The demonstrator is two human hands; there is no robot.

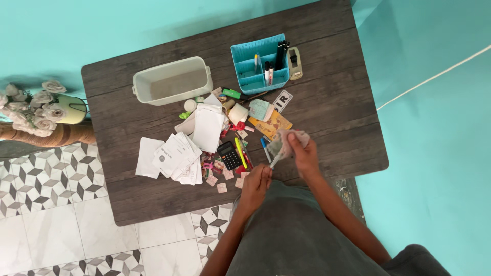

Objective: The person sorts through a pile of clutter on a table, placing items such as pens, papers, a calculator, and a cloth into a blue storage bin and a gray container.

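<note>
My right hand is closed around a crumpled grey cloth and what looks like a pen wrapped in it, just above the table's near edge. My left hand sits right beside it, fingers pinched on the lower tip of that pen. Both hands hover over the front of a dark wooden table. A pile of stationery lies to their left: a black calculator, a yellow marker, white paper slips and small pink squares.
A pale rectangular bin and a blue slotted organizer holding markers stand at the table's far side, with a tape dispenser beside the organizer. An orange card lies near my hands. White flowers in a pot stand left of the table.
</note>
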